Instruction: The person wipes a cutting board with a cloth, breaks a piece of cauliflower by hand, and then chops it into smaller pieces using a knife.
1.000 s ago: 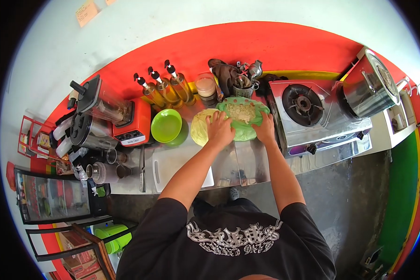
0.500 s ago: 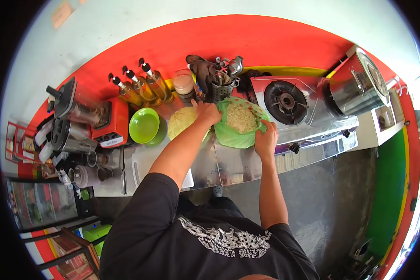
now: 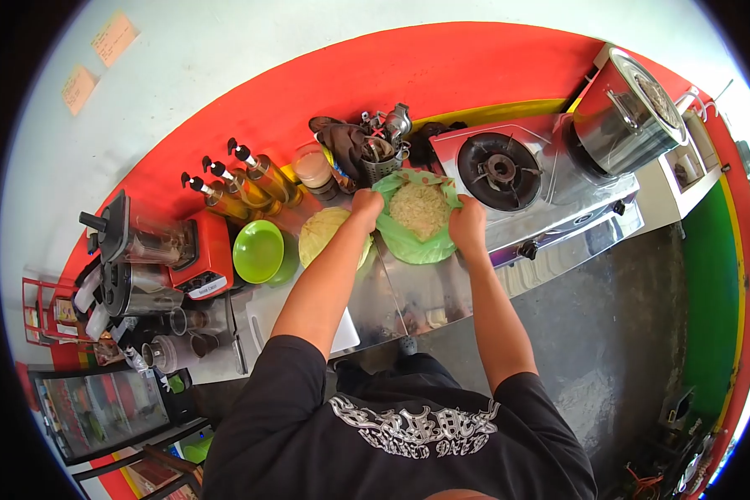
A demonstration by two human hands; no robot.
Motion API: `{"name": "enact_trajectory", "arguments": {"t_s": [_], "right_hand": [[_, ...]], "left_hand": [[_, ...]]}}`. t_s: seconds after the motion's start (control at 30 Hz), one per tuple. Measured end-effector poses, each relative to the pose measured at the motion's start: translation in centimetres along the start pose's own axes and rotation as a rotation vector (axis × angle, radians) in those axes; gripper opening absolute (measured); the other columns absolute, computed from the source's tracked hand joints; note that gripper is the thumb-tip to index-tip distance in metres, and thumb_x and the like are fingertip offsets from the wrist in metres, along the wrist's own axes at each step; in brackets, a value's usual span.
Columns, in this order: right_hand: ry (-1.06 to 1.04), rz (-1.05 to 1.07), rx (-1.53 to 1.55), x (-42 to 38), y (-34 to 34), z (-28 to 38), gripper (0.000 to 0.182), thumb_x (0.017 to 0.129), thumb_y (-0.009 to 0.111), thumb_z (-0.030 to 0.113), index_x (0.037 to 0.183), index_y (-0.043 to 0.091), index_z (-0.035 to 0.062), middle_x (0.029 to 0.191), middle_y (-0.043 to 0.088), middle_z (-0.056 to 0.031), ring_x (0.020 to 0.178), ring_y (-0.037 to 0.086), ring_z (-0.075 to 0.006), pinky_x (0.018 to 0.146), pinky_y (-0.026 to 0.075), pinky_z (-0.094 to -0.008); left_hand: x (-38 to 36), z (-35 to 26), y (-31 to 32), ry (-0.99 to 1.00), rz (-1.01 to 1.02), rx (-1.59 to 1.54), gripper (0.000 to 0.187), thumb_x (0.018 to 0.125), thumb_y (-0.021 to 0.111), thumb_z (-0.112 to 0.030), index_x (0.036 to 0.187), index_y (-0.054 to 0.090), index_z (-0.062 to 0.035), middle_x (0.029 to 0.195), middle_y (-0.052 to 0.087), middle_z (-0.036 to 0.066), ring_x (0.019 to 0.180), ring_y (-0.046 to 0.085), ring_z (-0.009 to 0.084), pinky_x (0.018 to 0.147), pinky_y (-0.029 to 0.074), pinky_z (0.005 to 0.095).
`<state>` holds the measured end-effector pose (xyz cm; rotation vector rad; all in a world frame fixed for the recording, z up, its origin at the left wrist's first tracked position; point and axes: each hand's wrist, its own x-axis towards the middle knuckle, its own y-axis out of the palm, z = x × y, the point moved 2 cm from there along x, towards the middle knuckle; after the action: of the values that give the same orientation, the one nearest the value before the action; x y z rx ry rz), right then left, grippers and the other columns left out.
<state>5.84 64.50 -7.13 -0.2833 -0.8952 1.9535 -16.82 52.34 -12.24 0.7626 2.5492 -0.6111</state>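
A green plastic bag (image 3: 417, 250) sits on the steel counter with its mouth spread. Inside it lies a heap of pale, grainy or shredded food (image 3: 419, 208), too fine to identify. My left hand (image 3: 367, 210) is closed on the bag's left rim, and my right hand (image 3: 468, 223) pinches the right rim. Under my left forearm, partly hidden, rests a round pale yellow-green cabbage (image 3: 315, 232). A white cutting board (image 3: 346, 331) lies nearer my body, with a knife (image 3: 239, 354) to its left.
To the right stands a gas stove (image 3: 502, 171) with a large steel pot (image 3: 621, 125). Behind the bag is a utensil holder (image 3: 381, 167). Leftward are green bowls (image 3: 258, 252), pump bottles (image 3: 262, 179) and a red blender (image 3: 204, 254).
My left hand has shifted from above the cabbage onto the bag's left rim. The bag's mouth is held between both hands, and the whole view has tilted.
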Motion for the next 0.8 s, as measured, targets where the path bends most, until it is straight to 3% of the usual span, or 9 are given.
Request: {"name": "enact_trajectory", "arguments": {"t_s": [0.07, 0.17, 0.23, 0.33, 0.53, 0.6, 0.67, 0.73, 0.8], "right_hand": [[0.003, -0.06, 0.132, 0.7, 0.0, -0.5, 0.038, 0.081, 0.057, -0.004, 0.116, 0.072, -0.0054, 0.089, 0.072, -0.0227, 0.085, 0.071, -0.0402, 0.081, 0.055, -0.0455], [0.291, 0.034, 0.597, 1.9, 0.2, -1.1, 0.023, 0.086, 0.062, -0.001, 0.106, 0.074, -0.0047, 0.086, 0.071, -0.0045, 0.077, 0.062, -0.0103, 0.068, 0.049, -0.0283], [0.298, 0.037, 0.659, 2.5, 0.5, -0.9, 0.022, 0.087, 0.061, -0.002, 0.105, 0.073, -0.0047, 0.086, 0.071, -0.0047, 0.077, 0.063, -0.0113, 0.069, 0.049, -0.0286], [0.276, 0.03, 0.711, 3.3, 1.4, -1.1, 0.018, 0.087, 0.062, -0.001, 0.102, 0.072, -0.0036, 0.085, 0.07, -0.004, 0.076, 0.063, -0.0125, 0.07, 0.05, -0.0296], [0.011, -0.17, 0.389, 1.8, 1.1, 3.0, 0.017, 0.087, 0.067, 0.004, 0.102, 0.071, -0.0015, 0.08, 0.069, -0.0114, 0.073, 0.065, -0.02, 0.072, 0.051, -0.034], [-0.468, -0.656, -0.163, -1.0, -1.6, 8.6, 0.029, 0.086, 0.072, 0.006, 0.114, 0.066, -0.0001, 0.078, 0.068, -0.0143, 0.071, 0.066, -0.0237, 0.072, 0.052, -0.0361], [-0.523, -0.554, -0.105, -3.3, -0.4, 9.5, 0.043, 0.085, 0.075, 0.007, 0.125, 0.059, 0.0009, 0.085, 0.065, -0.0164, 0.075, 0.064, -0.033, 0.076, 0.053, -0.0414], [-0.235, 0.2, 0.379, -5.3, 3.7, 8.3, 0.047, 0.087, 0.077, 0.012, 0.127, 0.056, -0.0006, 0.107, 0.066, -0.0206, 0.084, 0.066, -0.0346, 0.079, 0.053, -0.0417], [-0.096, 0.423, 0.418, -7.2, 5.9, 8.7, 0.054, 0.09, 0.077, 0.016, 0.134, 0.052, -0.0017, 0.118, 0.064, -0.0223, 0.093, 0.067, -0.0356, 0.084, 0.053, -0.0415]], "left_hand": [[2.4, 1.6, 0.0, -0.087, 0.026, -0.194, 0.033, 0.091, 0.054, -0.01, 0.114, 0.069, 0.0076, 0.117, 0.071, 0.027, 0.105, 0.071, 0.0373, 0.087, 0.053, 0.0443], [3.2, 1.8, -1.6, 0.028, -0.06, -0.15, 0.035, 0.091, 0.054, -0.014, 0.115, 0.069, 0.006, 0.12, 0.07, 0.026, 0.106, 0.069, 0.0425, 0.088, 0.053, 0.0482], [-2.5, -3.0, -4.1, 0.279, -0.056, 0.403, 0.039, 0.091, 0.055, -0.019, 0.12, 0.069, 0.0018, 0.129, 0.067, 0.025, 0.115, 0.065, 0.0434, 0.093, 0.049, 0.0552], [-4.7, -4.1, -4.8, 0.31, -0.062, 0.844, 0.038, 0.092, 0.056, -0.024, 0.12, 0.072, -0.0034, 0.13, 0.068, 0.022, 0.124, 0.06, 0.0412, 0.097, 0.044, 0.0626], [-4.8, -1.2, -7.7, 0.481, -0.05, 0.659, 0.036, 0.094, 0.064, -0.033, 0.123, 0.073, -0.0142, 0.128, 0.07, 0.013, 0.126, 0.059, 0.0384, 0.101, 0.041, 0.0625], [-6.9, -0.9, -9.8, 0.51, -0.106, 0.63, 0.037, 0.093, 0.067, -0.034, 0.125, 0.072, -0.0157, 0.131, 0.069, 0.011, 0.127, 0.059, 0.0376, 0.103, 0.04, 0.0622], [-8.0, -0.2, -12.1, 0.547, -0.162, 0.606, 0.04, 0.092, 0.069, -0.036, 0.127, 0.071, -0.0172, 0.133, 0.068, 0.01, 0.129, 0.058, 0.0369, 0.105, 0.04, 0.0619], [-8.3, 1.5, -15.0, 0.404, -0.251, 0.584, 0.05, 0.093, 0.072, -0.04, 0.135, 0.065, -0.0145, 0.14, 0.062, 0.018, 0.131, 0.057, 0.0383, 0.112, 0.041, 0.0498], [-8.2, 3.6, -16.6, 0.326, -0.275, 0.508, 0.057, 0.093, 0.072, -0.044, 0.138, 0.061, -0.0103, 0.142, 0.06, 0.019, 0.132, 0.056, 0.036, 0.111, 0.042, 0.0461]]}}
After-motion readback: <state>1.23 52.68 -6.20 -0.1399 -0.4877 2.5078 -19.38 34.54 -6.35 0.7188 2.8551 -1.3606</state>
